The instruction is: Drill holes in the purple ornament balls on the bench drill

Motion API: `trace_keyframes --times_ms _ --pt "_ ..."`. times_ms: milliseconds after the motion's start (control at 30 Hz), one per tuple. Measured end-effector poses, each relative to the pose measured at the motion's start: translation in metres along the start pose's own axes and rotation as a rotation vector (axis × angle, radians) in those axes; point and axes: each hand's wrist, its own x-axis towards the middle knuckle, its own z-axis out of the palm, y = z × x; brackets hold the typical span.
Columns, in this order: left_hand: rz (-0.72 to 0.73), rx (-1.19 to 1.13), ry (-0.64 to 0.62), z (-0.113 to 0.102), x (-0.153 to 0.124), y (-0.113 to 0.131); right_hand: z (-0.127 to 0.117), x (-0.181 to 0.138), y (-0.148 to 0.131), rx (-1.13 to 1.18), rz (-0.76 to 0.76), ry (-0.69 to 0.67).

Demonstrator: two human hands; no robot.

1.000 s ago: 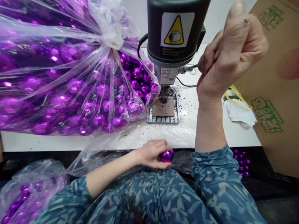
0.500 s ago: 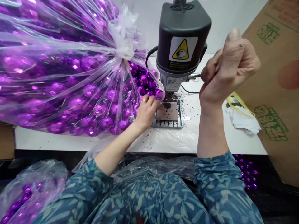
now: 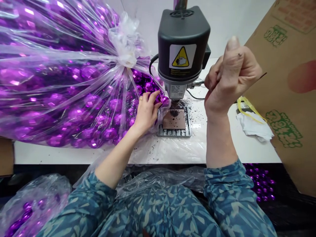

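Note:
My left hand (image 3: 146, 110) reaches to the mouth of a big clear plastic bag (image 3: 127, 54), its fingers apart over shiny purple faceted balls (image 3: 149, 87). No ball shows clearly in its grasp. Raised at the right, my right hand (image 3: 230, 77) is closed in a fist around the lever of the drill press (image 3: 184, 42); the lever's metal rod (image 3: 197, 84) runs from the machine to the fist. Under the drill head, a brown square board (image 3: 174, 120) with dark shavings lies on the slotted metal base (image 3: 175, 133).
A cardboard box (image 3: 283, 98) stands at the right, beside a white cloth (image 3: 254, 125) and a yellow strap (image 3: 247, 103). Shavings dot the white table (image 3: 61, 154). Below its edge, another clear bag (image 3: 44, 187) holds purple balls at the left; more purple balls (image 3: 261, 182) lie lower right.
My left hand has shifted slightly left and up from beside the board, and its fingers have spread over the balls. My right fist stays on the lever; the view has shifted slightly.

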Motion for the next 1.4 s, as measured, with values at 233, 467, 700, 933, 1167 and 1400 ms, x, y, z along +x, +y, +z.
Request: trace_keyframes --times_ms 233,467,700,933,1167,1400 --pt "-0.63 -1.229 -0.237 0.011 -0.044 0.027 -0.001 -0.002 0.002 -0.174 0.015 0.001" --pt "-0.857 -1.4 -0.226 0.021 -0.062 0.023 0.0 -0.003 0.003 -0.15 0.015 -0.002" --pt "-0.425 -0.727 -0.073 0.056 -0.076 0.001 0.0 -0.003 -0.002 -0.124 0.0 -0.003" --pt "-0.274 -0.521 -0.127 0.064 -0.045 -0.027 -0.002 -0.004 0.002 -0.145 0.028 -0.019" --pt "-0.157 -0.384 -0.173 0.065 -0.035 -0.026 0.0 -0.003 -0.006 0.006 -0.005 -0.02" --pt "-0.209 -0.372 -0.143 0.071 -0.033 -0.016 0.001 -0.003 -0.007 -0.107 0.026 -0.013"
